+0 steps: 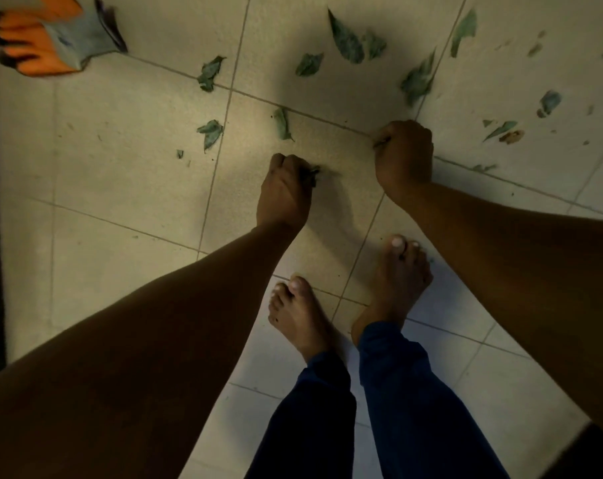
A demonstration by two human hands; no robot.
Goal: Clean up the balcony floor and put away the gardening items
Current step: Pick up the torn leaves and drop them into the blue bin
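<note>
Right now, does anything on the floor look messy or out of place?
Yes. Dry green leaves lie scattered over the tiled floor, mostly at the far side. Orange and grey gloves lie dropped at the far left. The left hand and right hand each grip leaf bits.

We reach both hands down to the tiled floor (127, 140) at mid-frame. Our left hand (286, 195) pinches a dry leaf (312, 173); our right hand (404, 157) curls round leaf scraps. More leaves (346, 41) scatter above; an orange-grey glove (51, 36) lies upper left.
</note>
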